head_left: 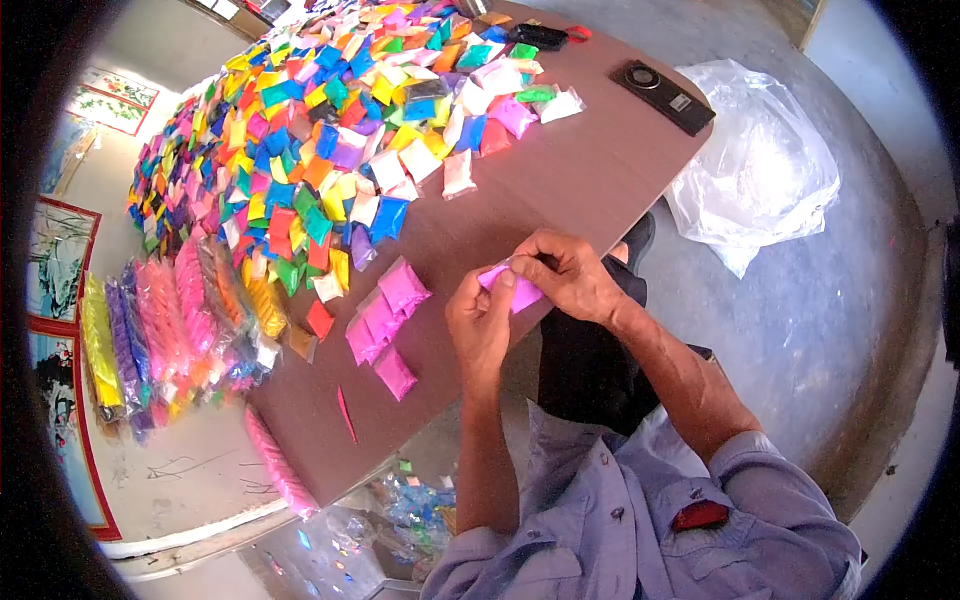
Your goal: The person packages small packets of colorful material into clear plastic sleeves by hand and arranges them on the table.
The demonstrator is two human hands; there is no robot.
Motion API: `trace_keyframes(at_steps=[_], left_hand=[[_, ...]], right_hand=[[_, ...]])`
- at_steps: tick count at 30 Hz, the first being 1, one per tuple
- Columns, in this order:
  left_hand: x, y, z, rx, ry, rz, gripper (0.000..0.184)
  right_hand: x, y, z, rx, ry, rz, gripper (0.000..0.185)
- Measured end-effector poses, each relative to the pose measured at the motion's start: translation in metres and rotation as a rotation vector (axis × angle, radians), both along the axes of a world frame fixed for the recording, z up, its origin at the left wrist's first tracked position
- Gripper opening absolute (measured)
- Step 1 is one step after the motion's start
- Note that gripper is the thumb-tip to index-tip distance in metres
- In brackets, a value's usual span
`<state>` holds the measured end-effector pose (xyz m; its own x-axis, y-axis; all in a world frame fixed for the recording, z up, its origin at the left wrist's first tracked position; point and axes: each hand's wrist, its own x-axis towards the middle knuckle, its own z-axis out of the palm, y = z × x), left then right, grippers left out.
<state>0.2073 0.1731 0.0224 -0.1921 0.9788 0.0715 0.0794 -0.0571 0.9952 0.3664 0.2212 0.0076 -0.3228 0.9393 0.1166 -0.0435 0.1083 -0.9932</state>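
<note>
A small pink-purple packet [524, 292] is held between my two hands above the table's near edge. My left hand [482, 318] pinches its left end, thumb on top. My right hand [568, 275] has thumb and fingers closed on its upper edge. Left of my hands, several similar pink packets [372, 325] lie together on the brown table [480, 225], with one more pink packet [395, 373] just below them. A thin pink tool-like strip [346, 414] lies farther left.
A large heap of colourful packets [330, 130] covers the table's far side. Long filled bags [160, 330] stand at the left; a long pink bag [278, 460] lies at the corner. A black device [662, 96] is at the far right. A clear plastic bag [755, 160] rests beyond the table.
</note>
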Motion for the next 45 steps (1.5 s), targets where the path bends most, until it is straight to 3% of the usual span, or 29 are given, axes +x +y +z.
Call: trace_keyframes(at_steps=[6,9,12,19,21,23,26,40,45], left_hand=[[-0.002,0.001,-0.008,0.041,-0.053,0.015,0.015],[-0.004,0.002,-0.006,0.012,0.083,0.007,0.016],[0.002,0.002,-0.002,0.028,-0.055,-0.010,0.018],[0.002,0.003,-0.005,0.098,-0.079,0.050,0.020],[0.002,0.002,-0.003,0.114,-0.073,0.031,0.021],[0.001,0.001,0.002,-0.058,0.051,-0.050,0.022],[0.004,0.003,-0.005,0.055,-0.082,-0.036,0.021],[0.000,0.003,-0.002,-0.022,-0.057,-0.078,0.025],[-0.002,0.002,-0.002,0.016,-0.058,-0.062,0.027]], right_hand=[[-0.003,0.001,-0.001,-0.063,0.115,0.000,0.017],[-0.003,0.004,-0.005,-0.025,0.179,-0.064,0.018],[-0.004,0.005,-0.006,-0.002,0.192,-0.032,0.019],[-0.003,0.002,-0.004,0.089,0.033,-0.004,0.020],[-0.003,0.001,-0.002,-0.066,0.125,-0.037,0.019],[-0.001,0.003,-0.004,-0.037,0.130,-0.049,0.019],[-0.001,0.003,-0.004,-0.021,0.136,-0.057,0.019],[0.001,0.005,-0.001,-0.003,0.059,-0.037,0.024],[-0.002,0.005,-0.003,-0.024,0.190,0.052,0.026]])
